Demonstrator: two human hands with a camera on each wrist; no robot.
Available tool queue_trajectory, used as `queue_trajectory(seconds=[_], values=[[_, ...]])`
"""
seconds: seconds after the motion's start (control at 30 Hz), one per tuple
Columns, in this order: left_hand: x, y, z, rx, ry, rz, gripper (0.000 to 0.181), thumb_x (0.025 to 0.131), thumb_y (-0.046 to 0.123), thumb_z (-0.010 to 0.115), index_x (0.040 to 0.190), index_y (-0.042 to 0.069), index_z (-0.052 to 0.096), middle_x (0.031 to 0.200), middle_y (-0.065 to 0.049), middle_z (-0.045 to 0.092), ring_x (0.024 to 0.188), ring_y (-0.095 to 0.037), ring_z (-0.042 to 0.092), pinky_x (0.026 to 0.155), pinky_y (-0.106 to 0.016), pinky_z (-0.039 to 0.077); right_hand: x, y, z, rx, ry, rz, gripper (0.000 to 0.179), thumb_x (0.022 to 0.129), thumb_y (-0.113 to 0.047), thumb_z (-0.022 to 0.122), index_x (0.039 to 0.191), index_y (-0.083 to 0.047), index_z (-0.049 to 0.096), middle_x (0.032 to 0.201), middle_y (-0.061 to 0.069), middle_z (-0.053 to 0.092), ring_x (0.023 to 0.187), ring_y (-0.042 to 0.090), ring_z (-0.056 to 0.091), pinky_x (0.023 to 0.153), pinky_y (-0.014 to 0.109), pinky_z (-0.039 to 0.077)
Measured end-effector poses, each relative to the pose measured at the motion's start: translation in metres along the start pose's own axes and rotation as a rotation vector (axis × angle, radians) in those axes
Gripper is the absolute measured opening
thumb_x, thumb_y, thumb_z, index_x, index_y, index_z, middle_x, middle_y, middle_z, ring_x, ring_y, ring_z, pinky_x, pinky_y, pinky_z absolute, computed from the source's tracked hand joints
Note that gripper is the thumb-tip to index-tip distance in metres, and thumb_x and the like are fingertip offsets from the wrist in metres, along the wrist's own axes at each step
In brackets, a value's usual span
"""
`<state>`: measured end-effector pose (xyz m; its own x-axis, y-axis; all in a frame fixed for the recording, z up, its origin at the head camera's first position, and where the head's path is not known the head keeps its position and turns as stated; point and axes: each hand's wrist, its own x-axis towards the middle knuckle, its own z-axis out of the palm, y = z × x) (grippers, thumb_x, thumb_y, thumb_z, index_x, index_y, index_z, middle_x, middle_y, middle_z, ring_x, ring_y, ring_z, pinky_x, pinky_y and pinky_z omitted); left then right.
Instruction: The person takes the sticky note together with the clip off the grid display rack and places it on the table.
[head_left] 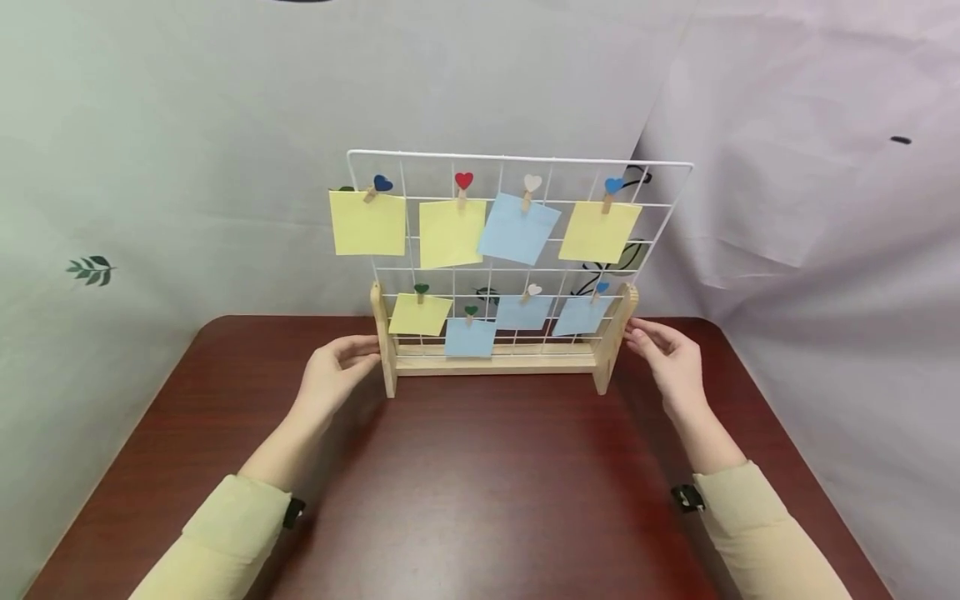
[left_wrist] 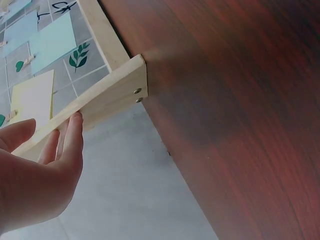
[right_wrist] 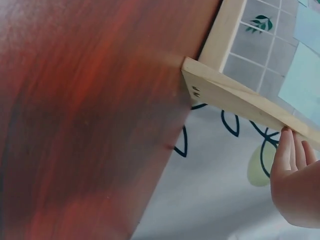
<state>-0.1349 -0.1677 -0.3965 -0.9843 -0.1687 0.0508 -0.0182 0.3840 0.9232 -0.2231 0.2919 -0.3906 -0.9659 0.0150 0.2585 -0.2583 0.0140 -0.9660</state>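
Note:
A white wire grid (head_left: 521,157) stands in a light wooden stand (head_left: 495,365) near the table's far edge. Heart-topped clothespins, such as the red one (head_left: 463,181), hold yellow notes (head_left: 367,223) and blue notes (head_left: 519,229) on it in two rows. My left hand (head_left: 335,372) touches the outer face of the stand's left side panel (left_wrist: 112,92) with nearly straight fingertips, thumb apart from them. On the opposite side, the extended fingertips of my right hand (head_left: 672,360) rest against the right side panel (right_wrist: 235,97). Neither hand wraps around the wood.
The stand sits on a dark red-brown table (head_left: 480,483). Right behind the table's far edge hangs a pale cloth (head_left: 225,167) with printed leaves, and it continues down both sides. Dark straps show at both sleeve cuffs (head_left: 232,517).

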Motion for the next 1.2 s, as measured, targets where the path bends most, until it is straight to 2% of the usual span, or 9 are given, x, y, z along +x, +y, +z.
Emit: queue_trajectory(seconds=[0.2, 0.4, 0.47, 0.57, 0.63, 0.7, 0.9, 1.2], values=[[0.000, 0.006, -0.007, -0.076, -0.011, 0.018, 0.036, 0.104, 0.004, 0.065, 0.137, -0.010, 0.063, 0.128, -0.033, 0.071, 0.091, 0.011, 0.070, 0.083, -0.007, 0.056, 0.000, -0.014, -0.005, 0.016, 0.012, -0.064, 0.032, 0.104, 0.001, 0.063, 0.124, 0.026, 0.061, 0.096, -0.010, 0.082, 0.088, 0.001, 0.079, 0.083, 0.016, 0.063], [0.002, 0.020, -0.018, -0.092, -0.009, 0.070, 0.034, 0.105, 0.003, 0.063, 0.134, -0.014, 0.063, 0.127, -0.036, 0.070, 0.091, 0.012, 0.071, 0.087, -0.010, 0.059, 0.003, -0.032, -0.006, 0.055, 0.023, -0.116, 0.017, 0.104, 0.002, 0.063, 0.114, 0.013, 0.072, 0.095, -0.006, 0.083, 0.088, 0.006, 0.080, 0.083, 0.018, 0.064], [0.005, 0.024, -0.022, -0.089, -0.005, 0.089, 0.034, 0.105, 0.004, 0.063, 0.133, -0.015, 0.063, 0.121, -0.029, 0.075, 0.091, 0.011, 0.071, 0.086, -0.011, 0.060, 0.004, -0.037, -0.007, 0.069, 0.014, -0.135, 0.014, 0.103, 0.003, 0.064, 0.111, 0.009, 0.074, 0.094, -0.005, 0.083, 0.087, 0.006, 0.081, 0.083, 0.018, 0.064], [0.008, 0.033, -0.029, -0.096, 0.003, 0.112, 0.033, 0.105, 0.004, 0.064, 0.131, -0.016, 0.064, 0.106, -0.003, 0.080, 0.089, 0.010, 0.071, 0.084, -0.011, 0.060, 0.007, -0.047, -0.005, 0.079, -0.009, -0.165, 0.013, 0.102, 0.004, 0.064, 0.108, 0.006, 0.076, 0.094, -0.003, 0.084, 0.087, 0.007, 0.081, 0.082, 0.018, 0.064], [0.011, 0.039, -0.033, -0.099, 0.010, 0.130, 0.033, 0.105, 0.006, 0.064, 0.130, -0.016, 0.064, 0.096, 0.014, 0.077, 0.088, 0.010, 0.071, 0.084, -0.011, 0.060, 0.010, -0.053, -0.003, 0.077, -0.029, -0.183, 0.013, 0.102, 0.004, 0.065, 0.108, 0.005, 0.077, 0.094, -0.003, 0.084, 0.087, 0.008, 0.081, 0.082, 0.018, 0.064], [0.013, 0.046, -0.038, -0.103, 0.013, 0.147, 0.034, 0.105, 0.005, 0.064, 0.130, -0.017, 0.063, 0.091, 0.025, 0.072, 0.088, 0.010, 0.071, 0.084, -0.011, 0.060, 0.012, -0.060, 0.000, 0.080, -0.052, -0.195, 0.013, 0.102, 0.004, 0.065, 0.108, 0.005, 0.077, 0.095, -0.002, 0.084, 0.087, 0.008, 0.081, 0.082, 0.019, 0.064], [0.020, 0.068, -0.052, -0.046, 0.044, 0.183, 0.033, 0.105, 0.007, 0.063, 0.130, -0.014, 0.064, 0.089, 0.031, 0.070, 0.086, 0.013, 0.071, 0.083, -0.006, 0.057, 0.016, -0.080, 0.015, 0.082, -0.112, -0.225, 0.014, 0.100, 0.006, 0.066, 0.110, 0.007, 0.077, 0.096, -0.002, 0.084, 0.088, 0.009, 0.081, 0.084, 0.021, 0.064], [0.028, 0.089, -0.070, -0.025, 0.097, 0.202, 0.026, 0.103, 0.006, 0.065, 0.125, -0.008, 0.067, 0.089, 0.030, 0.071, 0.086, 0.010, 0.072, 0.083, -0.005, 0.056, 0.022, -0.105, 0.044, 0.053, -0.190, -0.248, 0.015, 0.099, 0.006, 0.069, 0.111, 0.009, 0.076, 0.095, -0.003, 0.084, 0.089, 0.009, 0.081, 0.086, 0.022, 0.065]])
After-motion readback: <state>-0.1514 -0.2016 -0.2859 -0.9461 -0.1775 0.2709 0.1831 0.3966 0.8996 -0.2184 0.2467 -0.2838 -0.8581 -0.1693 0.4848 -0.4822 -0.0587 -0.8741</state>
